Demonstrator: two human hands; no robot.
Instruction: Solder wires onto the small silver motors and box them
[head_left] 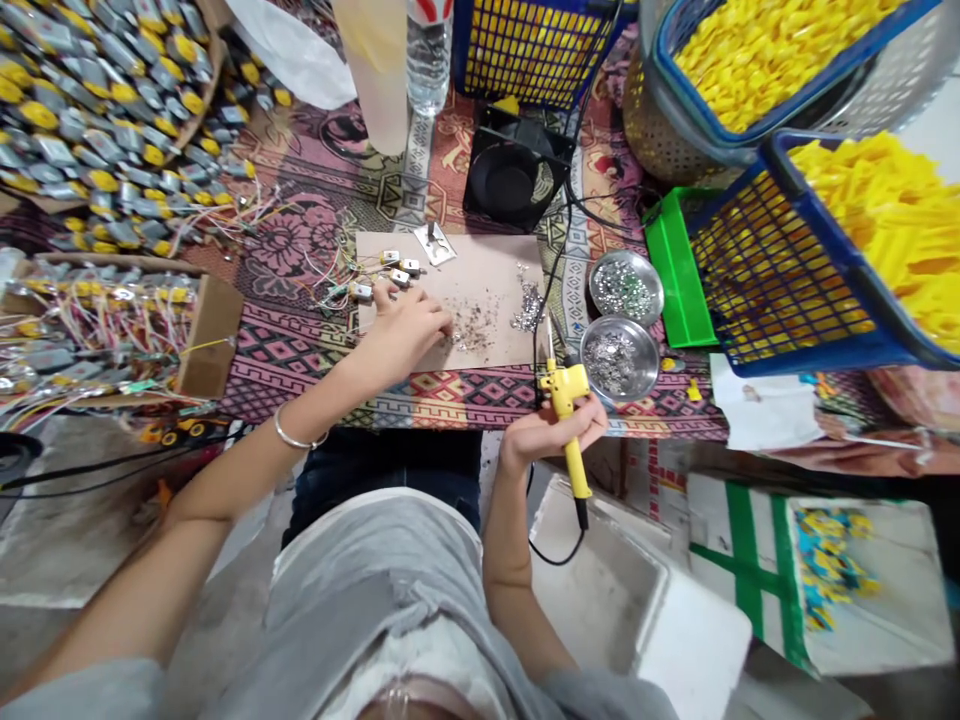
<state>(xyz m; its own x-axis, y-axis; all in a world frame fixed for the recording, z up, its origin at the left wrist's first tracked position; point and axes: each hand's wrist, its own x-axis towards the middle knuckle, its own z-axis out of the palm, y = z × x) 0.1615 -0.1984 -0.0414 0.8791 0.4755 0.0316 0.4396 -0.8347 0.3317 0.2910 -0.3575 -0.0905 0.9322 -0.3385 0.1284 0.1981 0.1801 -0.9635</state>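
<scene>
My right hand is wrapped round a yellow soldering iron, with its metal tip pointing away from me past the board's right edge. Palm down, my left hand rests over the brown board. Its fingers are bent and close together, and the tips and anything they pinch are hidden. Small motors with wires lie just beyond that hand, close to its outer fingers. Dark crumbs are scattered right of the fingers, and small metal bits form a pile near the board's right side.
Two metal bowls of small parts stand right of the iron. A black fan sits behind the board, and a cable crosses the board's right side. Blue baskets of yellow parts stand right; boxed motors are left. A water bottle stands behind.
</scene>
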